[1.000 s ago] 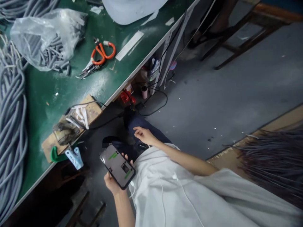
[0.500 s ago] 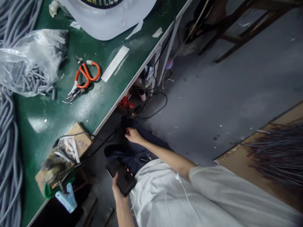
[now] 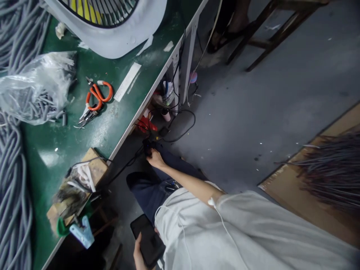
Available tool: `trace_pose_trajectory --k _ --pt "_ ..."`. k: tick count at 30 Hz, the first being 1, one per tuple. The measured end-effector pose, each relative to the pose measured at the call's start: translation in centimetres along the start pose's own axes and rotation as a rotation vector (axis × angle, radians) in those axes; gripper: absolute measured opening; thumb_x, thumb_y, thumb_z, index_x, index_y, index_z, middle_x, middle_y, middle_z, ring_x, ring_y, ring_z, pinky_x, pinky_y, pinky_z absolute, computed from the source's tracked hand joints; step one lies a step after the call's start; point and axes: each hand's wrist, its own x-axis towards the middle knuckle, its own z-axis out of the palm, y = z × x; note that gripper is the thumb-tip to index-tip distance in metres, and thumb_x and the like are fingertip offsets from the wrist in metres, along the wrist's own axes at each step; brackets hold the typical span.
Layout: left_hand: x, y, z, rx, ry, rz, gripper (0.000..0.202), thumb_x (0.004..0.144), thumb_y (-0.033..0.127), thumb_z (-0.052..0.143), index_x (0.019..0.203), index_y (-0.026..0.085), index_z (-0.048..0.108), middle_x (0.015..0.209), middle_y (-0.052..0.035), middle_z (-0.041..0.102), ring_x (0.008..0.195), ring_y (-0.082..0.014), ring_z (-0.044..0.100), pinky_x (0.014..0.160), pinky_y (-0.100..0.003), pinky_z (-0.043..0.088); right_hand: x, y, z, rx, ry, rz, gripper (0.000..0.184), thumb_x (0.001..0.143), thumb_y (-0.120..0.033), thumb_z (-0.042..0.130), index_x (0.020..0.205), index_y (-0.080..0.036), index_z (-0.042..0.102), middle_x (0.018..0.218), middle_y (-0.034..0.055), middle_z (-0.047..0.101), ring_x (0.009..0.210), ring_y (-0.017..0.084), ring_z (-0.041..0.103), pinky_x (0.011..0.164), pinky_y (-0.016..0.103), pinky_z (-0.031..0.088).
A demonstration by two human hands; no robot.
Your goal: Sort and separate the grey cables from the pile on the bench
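Note:
My left hand (image 3: 140,255) sits low near my lap, closed around a dark phone (image 3: 147,240) whose screen is black. My right hand (image 3: 154,159) reaches forward past my knee to a small black box (image 3: 148,144) with cables under the bench edge; its fingers curl on that box, though I cannot make out whether they grip it. White earphone cord (image 3: 222,221) runs across my white shirt.
A green bench (image 3: 107,123) on the left carries orange-handled pliers (image 3: 97,98), a bag of grey tube pieces (image 3: 36,93), coils of grey cable (image 3: 12,180), a fan (image 3: 107,22) and a wooden block (image 3: 75,183). Black cables (image 3: 180,123) lie on the grey floor. A wooden stool (image 3: 267,26) stands behind.
The phone screen went dark and my left hand dropped with it toward my lap. My right hand moved forward from my thigh to the black box under the bench.

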Motion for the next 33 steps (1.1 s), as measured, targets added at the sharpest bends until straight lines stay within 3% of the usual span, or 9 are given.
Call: trace_pose_trajectory --k 7,9,12,15,18,20,23,28,33 --pt "-0.2 -2.0 -3.2 -0.052 0.006 -0.090 0.026 0.071 0.054 0.060 0.076 0.035 0.077 0.097 -0.0056 0.074 0.099 -0.0378 0.065 0.083 -0.043 0.055 -2.6 1.3 0.4 -0.017 -0.022 -0.066 0.017 0.084 -0.008 0.060 0.100 -0.012 0.060 0.101 0.0045 0.062 0.082 0.014 0.060 0.083 0.035 0.051" --pt "0.0 -2.3 -4.3 -0.058 -0.016 -0.039 0.033 0.072 0.062 0.055 0.076 0.037 0.077 0.097 -0.0034 0.074 0.103 -0.0379 0.063 0.087 -0.046 0.054 -3.4 1.3 0.1 -0.020 -0.036 -0.091 0.018 0.081 -0.003 0.059 0.097 -0.011 0.061 0.099 0.0053 0.062 0.077 0.012 0.060 0.085 0.035 0.051" --pt "0.0 -1.8 -4.9 -0.077 -0.021 0.175 0.038 0.070 0.067 0.055 0.083 0.039 0.076 0.098 0.0015 0.074 0.109 -0.0367 0.061 0.093 -0.050 0.053 -5.4 1.2 -0.3 -0.027 -0.100 -0.123 0.019 0.077 0.000 0.058 0.091 -0.011 0.063 0.094 0.0070 0.064 0.069 0.011 0.058 0.087 0.035 0.049" --pt "-0.3 -1.0 -3.6 -0.146 0.006 0.431 0.041 0.075 0.067 0.048 0.088 0.039 0.075 0.099 0.0039 0.074 0.115 -0.0310 0.059 0.097 -0.047 0.051 -8.9 1.2 -0.4 -0.026 -0.257 -0.158 0.015 0.079 -0.006 0.058 0.091 -0.014 0.063 0.087 0.0056 0.065 0.067 0.012 0.059 0.082 0.033 0.051" --pt "-0.2 -0.5 -1.0 -0.275 0.053 0.580 0.049 0.076 0.063 0.048 0.099 0.027 0.073 0.101 -0.0054 0.073 0.113 -0.0334 0.060 0.094 -0.051 0.050 -12.8 1.5 -0.6 -0.002 -0.473 -0.179 0.019 0.087 -0.021 0.051 0.103 -0.016 0.061 0.082 0.0038 0.066 0.063 0.012 0.061 0.069 0.028 0.053" --pt "0.5 -0.2 0.6 -0.362 0.062 0.631 0.064 0.072 0.064 0.050 0.105 0.013 0.070 0.102 -0.0156 0.072 0.104 -0.0366 0.064 0.091 -0.056 0.050 -14.8 1.8 -0.9 0.068 -0.617 -0.178 0.030 0.089 -0.032 0.047 0.112 -0.015 0.056 0.081 0.0038 0.066 0.059 0.011 0.061 0.061 0.026 0.053" --pt "1.6 -0.3 2.0 -0.424 -0.008 0.642 0.067 0.071 0.063 0.050 0.107 0.009 0.067 0.109 -0.0189 0.069 0.104 -0.0362 0.064 0.092 -0.054 0.049 -16.6 2.1 -1.1 0.219 -0.756 -0.159 0.046 0.085 -0.045 0.049 0.118 -0.013 0.052 0.078 0.0033 0.065 0.056 0.011 0.060 0.056 0.024 0.051" --pt "1.7 -1.1 2.7 -0.410 -0.108 0.623 0.072 0.071 0.065 0.048 0.116 0.010 0.061 0.118 -0.0190 0.065 0.116 -0.0377 0.057 0.093 -0.053 0.048 -17.7 1.7 -1.3 0.247 -0.793 -0.171 0.052 0.080 -0.046 0.055 0.119 -0.013 0.051 0.067 -0.0011 0.061 0.058 0.012 0.059 0.058 0.025 0.051" --pt "1.1 -0.9 3.6 -0.412 -0.072 0.627 0.079 0.072 0.069 0.039 0.118 0.008 0.059 0.117 -0.0203 0.064 0.117 -0.0366 0.055 0.094 -0.051 0.047 -18.9 0.8 -1.4 0.216 -0.758 -0.224 0.065 0.072 -0.030 0.061 0.132 -0.016 0.042 0.080 -0.0008 0.063 0.066 0.010 0.060 0.063 0.022 0.047"
